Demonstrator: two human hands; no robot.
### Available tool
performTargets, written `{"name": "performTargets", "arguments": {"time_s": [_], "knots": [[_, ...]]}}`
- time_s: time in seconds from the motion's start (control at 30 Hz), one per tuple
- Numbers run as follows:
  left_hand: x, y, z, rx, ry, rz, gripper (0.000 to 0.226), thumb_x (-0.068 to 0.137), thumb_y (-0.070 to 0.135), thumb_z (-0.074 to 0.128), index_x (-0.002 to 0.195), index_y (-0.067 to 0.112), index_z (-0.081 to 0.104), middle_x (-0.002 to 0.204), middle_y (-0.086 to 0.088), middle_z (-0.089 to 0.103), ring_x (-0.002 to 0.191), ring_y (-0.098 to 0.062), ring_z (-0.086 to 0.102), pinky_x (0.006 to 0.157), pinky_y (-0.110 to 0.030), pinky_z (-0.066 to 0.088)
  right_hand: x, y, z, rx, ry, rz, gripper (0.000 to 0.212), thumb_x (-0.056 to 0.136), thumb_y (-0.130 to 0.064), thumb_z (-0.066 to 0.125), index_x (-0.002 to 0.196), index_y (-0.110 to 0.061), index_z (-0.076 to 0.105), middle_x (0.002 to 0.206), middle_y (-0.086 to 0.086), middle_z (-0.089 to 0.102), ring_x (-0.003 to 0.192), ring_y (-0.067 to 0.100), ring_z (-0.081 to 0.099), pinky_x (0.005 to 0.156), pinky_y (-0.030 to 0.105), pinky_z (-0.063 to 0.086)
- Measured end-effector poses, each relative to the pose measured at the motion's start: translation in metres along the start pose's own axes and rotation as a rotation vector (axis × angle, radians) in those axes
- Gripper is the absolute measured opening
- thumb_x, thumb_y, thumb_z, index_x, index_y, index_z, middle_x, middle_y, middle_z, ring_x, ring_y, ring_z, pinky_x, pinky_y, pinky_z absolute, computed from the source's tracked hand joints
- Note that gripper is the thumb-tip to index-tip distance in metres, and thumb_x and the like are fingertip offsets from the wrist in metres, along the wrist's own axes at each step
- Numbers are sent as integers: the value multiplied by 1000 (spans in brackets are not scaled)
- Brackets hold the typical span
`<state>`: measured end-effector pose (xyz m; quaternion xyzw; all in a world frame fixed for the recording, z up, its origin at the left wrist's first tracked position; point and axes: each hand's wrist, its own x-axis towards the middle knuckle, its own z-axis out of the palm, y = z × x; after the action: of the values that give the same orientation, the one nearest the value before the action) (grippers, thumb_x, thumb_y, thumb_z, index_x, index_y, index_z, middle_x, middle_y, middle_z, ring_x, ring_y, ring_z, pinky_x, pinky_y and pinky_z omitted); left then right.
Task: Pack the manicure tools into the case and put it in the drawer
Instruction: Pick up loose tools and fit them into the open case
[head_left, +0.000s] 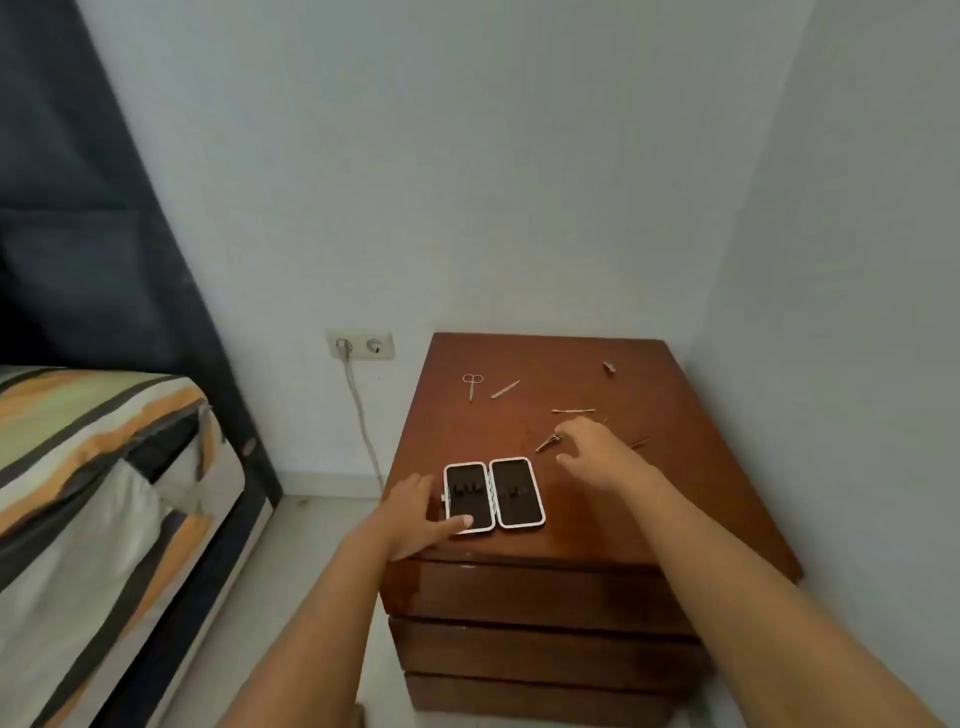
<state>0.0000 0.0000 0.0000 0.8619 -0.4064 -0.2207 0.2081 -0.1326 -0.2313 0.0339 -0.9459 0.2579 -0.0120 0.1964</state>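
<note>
- The case (493, 493) lay open flat near the front-left corner of the nightstand (675, 467), both dark-lined halves facing up.
- The left hand (415, 512) rested at the case's left edge, its grip apart, a thumb pressing on the near rim of the left half.
- The right hand (597, 452) hovered behind the case, grip apart with fingers spread, just beside the nail clippers (549, 443).
- Scissors (471, 385) and a file (505, 389) lay toward the back-left; a thin stick (573, 411) lay mid-top; a small tool (609, 368) sat near the back edge.
</note>
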Motion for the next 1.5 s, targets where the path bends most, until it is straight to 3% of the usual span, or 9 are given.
{"name": "performTargets", "arguments": {"time_s": [0.1,0.23,0.47,0.6,0.77,0.97,1.17,1.4,1.5], "knots": [[15,-10,17,55,-27,5,124,58,79,59,151,19,5,160,-1,8,147,-20,6,118,-39,12,29,8,21,-24,-32,-10,47,91,-15,49,137,-14,40,143,6,39,132,26,38,109,40,36],[34,-8,25,144,14,84,127,60,80,58,151,17,-5,160,1,-5,147,-14,-8,114,-30,-7,57,16,40,-44,-10,-19,39,93,-11,45,131,-16,49,137,6,44,127,26,42,104,41,41],[65,8,39,110,94,103,129,59,81,59,151,15,-2,161,1,-3,147,-12,-5,118,-33,-6,73,30,43,-14,134,-39,17,92,-6,46,102,-10,60,114,13,51,110,31,50,88,43,46],[71,9,45,116,162,107,133,55,84,57,151,13,-2,161,0,-3,147,-10,-6,119,-32,-5,79,14,27,263,253,-56,16,89,-7,54,100,-9,65,97,9,57,85,18,53,78,23,40],[69,12,47,121,230,64,139,52,88,54,151,9,-2,160,-7,-7,147,-15,-10,116,-29,-8,86,-26,27,519,86,-105,10,77,-18,73,85,-15,68,82,2,65,74,8,58,66,9,43],[68,12,50,190,229,26,136,54,92,42,149,10,-8,159,-10,-13,146,-18,-15,113,-30,-12,98,-44,42,306,-86,-177,3,77,-19,73,77,-19,70,85,4,70,85,15,63,83,29,51],[68,13,49,202,207,24,136,54,92,41,149,8,-8,159,-11,-14,146,-18,-16,113,-30,-12,105,-54,21,101,-258,-255,5,81,-13,68,83,-14,73,65,-12,56,65,3,52,57,15,37],[69,11,50,204,227,15,139,50,96,37,150,9,-5,159,-9,-11,146,-17,-14,115,-31,-11,99,-53,43,180,-262,-297,18,77,-12,73,95,-14,73,84,2,70,77,8,61,75,17,47],[69,12,50,190,231,14,139,50,94,40,151,8,-1,160,-9,-7,147,-17,-11,116,-31,-8,97,-32,42,313,-92,-261,18,78,-17,72,96,-14,72,99,6,71,89,14,64,82,19,48]]}}
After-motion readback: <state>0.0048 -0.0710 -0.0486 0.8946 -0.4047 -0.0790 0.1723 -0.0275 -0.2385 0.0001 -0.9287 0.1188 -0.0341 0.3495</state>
